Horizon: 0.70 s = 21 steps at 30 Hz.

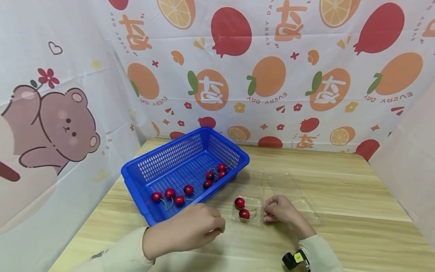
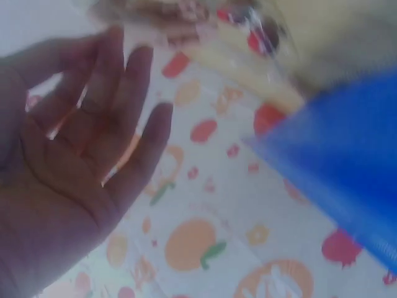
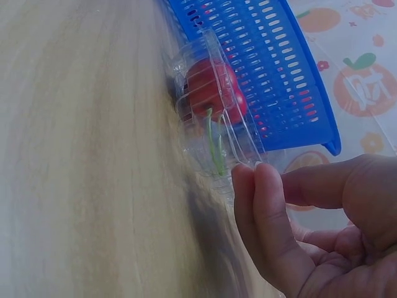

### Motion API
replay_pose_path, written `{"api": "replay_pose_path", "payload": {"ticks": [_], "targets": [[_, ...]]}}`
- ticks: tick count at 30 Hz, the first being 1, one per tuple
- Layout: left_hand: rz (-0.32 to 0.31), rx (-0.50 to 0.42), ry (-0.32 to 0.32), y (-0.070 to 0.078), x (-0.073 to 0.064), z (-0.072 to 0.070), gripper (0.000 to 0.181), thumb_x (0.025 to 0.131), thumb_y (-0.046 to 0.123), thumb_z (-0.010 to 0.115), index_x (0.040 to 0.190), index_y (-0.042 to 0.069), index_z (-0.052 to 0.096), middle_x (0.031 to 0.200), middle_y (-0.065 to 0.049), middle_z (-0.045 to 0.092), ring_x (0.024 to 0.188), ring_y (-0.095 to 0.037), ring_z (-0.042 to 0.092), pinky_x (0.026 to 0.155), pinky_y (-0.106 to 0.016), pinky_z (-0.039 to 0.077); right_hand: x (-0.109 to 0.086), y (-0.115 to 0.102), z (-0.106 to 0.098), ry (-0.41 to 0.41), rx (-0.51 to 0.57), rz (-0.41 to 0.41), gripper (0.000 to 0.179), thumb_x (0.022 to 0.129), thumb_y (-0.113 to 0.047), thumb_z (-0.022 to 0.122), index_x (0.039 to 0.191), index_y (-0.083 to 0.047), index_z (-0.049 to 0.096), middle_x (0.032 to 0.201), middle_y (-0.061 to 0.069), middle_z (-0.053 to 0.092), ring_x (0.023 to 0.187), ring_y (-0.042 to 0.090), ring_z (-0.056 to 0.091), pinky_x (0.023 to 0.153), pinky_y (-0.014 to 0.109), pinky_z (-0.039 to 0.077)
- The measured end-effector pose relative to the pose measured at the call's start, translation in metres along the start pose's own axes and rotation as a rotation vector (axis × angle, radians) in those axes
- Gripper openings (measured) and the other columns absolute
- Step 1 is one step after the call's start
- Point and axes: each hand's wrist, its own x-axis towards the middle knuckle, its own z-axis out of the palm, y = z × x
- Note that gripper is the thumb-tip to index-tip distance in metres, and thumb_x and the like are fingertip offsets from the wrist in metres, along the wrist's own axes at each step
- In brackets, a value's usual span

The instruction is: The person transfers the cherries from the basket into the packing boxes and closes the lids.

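Observation:
My right hand [image 1: 280,209] pinches the near right edge of a clear plastic clamshell box [image 1: 256,194], thumb and fingertips right at its rim. Inside the box lie two dark red cherries [image 1: 239,203] with thin green stems. In the right wrist view, the cherries [image 3: 211,87] show through the clear wall, beyond the fingertips [image 3: 270,177]. The box's lid [image 1: 289,185] lies folded open to the right, behind that hand. My left hand [image 1: 190,228] hangs in front of the basket with nothing in it; its fingers are loosely bent in the left wrist view.
A blue plastic basket [image 1: 170,145] with slotted walls stands left of the box. Several cherries [image 1: 170,193] lie in it, in two loose groups. The wooden table [image 1: 357,189] extends to the right. Fruit-printed cloth [image 1: 258,45] hangs behind, and a bear-printed cloth [image 1: 68,124] on the left.

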Motion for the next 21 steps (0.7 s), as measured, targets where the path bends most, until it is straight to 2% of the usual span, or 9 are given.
{"api": "replay_pose_path", "payload": {"ticks": [4, 10, 16, 21], "targets": [[-0.057, -0.073, -0.043, -0.015, -0.001, -0.022, 0.011, 0.084, 0.010, 0.068, 0.083, 0.021, 0.070, 0.077, 0.016, 0.063, 0.068, 0.003, 0.055, 0.061, -0.016, 0.047, 0.000, 0.002, 0.000, -0.001, 0.000, -0.003, 0.020, 0.094, 0.000, 0.054, 0.105, 0.015, 0.048, 0.073, 0.011, 0.061, 0.058, 0.013, 0.061, 0.058, 0.027, 0.056], [-0.141, -0.089, -0.029, -0.041, -0.001, -0.044, 0.012, 0.086, 0.011, 0.066, 0.085, 0.022, 0.070, 0.080, 0.014, 0.065, 0.068, -0.001, 0.055, 0.061, -0.019, 0.049, 0.000, 0.001, -0.001, -0.004, 0.007, 0.001, 0.018, 0.094, 0.001, 0.053, 0.104, 0.014, 0.049, 0.073, 0.011, 0.061, 0.058, 0.012, 0.061, 0.058, 0.026, 0.056], [-0.175, -0.083, -0.002, -0.064, 0.000, -0.055, 0.008, 0.087, 0.014, 0.068, 0.086, 0.022, 0.071, 0.081, 0.014, 0.066, 0.067, 0.000, 0.055, 0.062, -0.019, 0.050, 0.000, 0.000, -0.002, -0.016, 0.006, -0.001, 0.019, 0.094, 0.001, 0.054, 0.105, 0.014, 0.048, 0.073, 0.010, 0.060, 0.059, 0.012, 0.061, 0.058, 0.027, 0.056], [-0.199, -0.094, -0.009, -0.088, 0.000, -0.059, 0.007, 0.087, 0.014, 0.069, 0.089, 0.021, 0.072, 0.083, 0.012, 0.067, 0.075, -0.002, 0.060, 0.069, -0.024, 0.054, 0.001, 0.001, -0.003, -0.022, 0.006, -0.004, 0.019, 0.094, 0.001, 0.054, 0.106, 0.014, 0.048, 0.073, 0.010, 0.060, 0.059, 0.013, 0.061, 0.058, 0.027, 0.056]]}}
